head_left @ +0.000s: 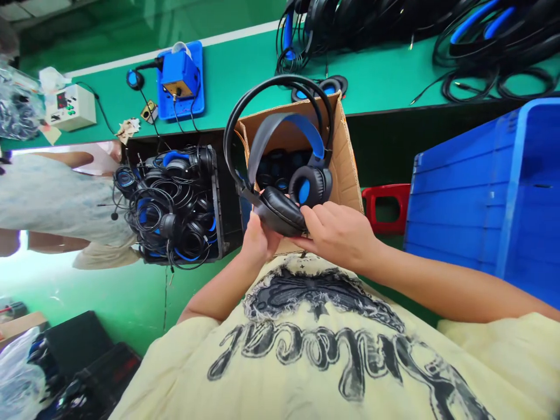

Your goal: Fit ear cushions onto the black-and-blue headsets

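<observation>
A black and blue headset (280, 169) is held up in front of my chest, its headband arching upward. My left hand (258, 239) grips it from below at the left ear cup. My right hand (336, 233) closes its fingers on the black ear pad (282, 210) of that cup. The other ear cup (308, 186) shows a blue centre. Behind the headset stands an open cardboard box (345, 169) holding more ear pads.
A black crate (219, 198) of tangled headsets sits left. A blue bin (485, 192) and a red stool (385, 204) are right. The green bench (245, 70) carries a blue device on a tray (181, 76), a white meter (72, 108) and several headsets. A person sits far left.
</observation>
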The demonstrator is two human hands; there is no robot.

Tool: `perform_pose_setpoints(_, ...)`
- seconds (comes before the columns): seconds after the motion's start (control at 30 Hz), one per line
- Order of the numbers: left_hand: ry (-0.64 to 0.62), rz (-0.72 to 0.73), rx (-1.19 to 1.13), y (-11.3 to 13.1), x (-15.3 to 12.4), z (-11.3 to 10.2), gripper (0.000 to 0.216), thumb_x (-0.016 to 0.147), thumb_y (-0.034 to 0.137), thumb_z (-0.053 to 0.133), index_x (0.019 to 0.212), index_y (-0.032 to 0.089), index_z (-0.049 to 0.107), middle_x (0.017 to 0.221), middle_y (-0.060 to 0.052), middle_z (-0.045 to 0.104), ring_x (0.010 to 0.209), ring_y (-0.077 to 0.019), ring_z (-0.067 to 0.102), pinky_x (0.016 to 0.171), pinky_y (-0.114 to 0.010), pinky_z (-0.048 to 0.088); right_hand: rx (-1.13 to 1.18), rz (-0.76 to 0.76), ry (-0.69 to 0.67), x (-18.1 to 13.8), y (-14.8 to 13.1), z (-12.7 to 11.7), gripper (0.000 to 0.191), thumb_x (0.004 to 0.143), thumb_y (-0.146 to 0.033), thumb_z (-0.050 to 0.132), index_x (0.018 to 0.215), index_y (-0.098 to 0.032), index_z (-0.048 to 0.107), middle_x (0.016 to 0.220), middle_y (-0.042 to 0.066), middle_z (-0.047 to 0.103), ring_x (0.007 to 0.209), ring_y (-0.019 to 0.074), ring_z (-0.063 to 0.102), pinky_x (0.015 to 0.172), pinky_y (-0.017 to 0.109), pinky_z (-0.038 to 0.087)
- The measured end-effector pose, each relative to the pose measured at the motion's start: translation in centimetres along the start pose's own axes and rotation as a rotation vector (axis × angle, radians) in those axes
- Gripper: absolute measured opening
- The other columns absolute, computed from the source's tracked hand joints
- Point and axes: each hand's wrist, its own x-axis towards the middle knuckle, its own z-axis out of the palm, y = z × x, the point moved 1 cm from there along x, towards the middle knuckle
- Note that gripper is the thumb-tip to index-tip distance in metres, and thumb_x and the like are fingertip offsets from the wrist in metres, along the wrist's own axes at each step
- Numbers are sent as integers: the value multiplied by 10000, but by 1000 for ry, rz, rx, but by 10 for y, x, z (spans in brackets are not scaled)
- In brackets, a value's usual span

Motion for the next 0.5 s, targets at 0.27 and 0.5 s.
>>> perform_pose_setpoints(0.27, -119, 53, 79, -10, -11, 7, 923, 707, 629, 837, 1460, 295, 420, 1363, -139, 638, 1225, -336, 659, 1061, -525, 528, 57, -114, 162, 0, -4, 16, 562, 1017, -568, 484, 839, -86, 713, 649, 76, 635, 625, 183, 549, 585, 330, 351)
perform_pose_setpoints(0.5, -234, 348, 342, -1, 0, -13, 950, 649, 551, 894, 1422, 292, 405, 1330, -122, 599, 1197, -312, 641, 1079, -500, 503, 241, 44, -25, -1, 5, -30, 506, 994, -444, 576, 1320, -59, 608, 1020, 142, 754, 860, 238, 683, 687, 345, 518)
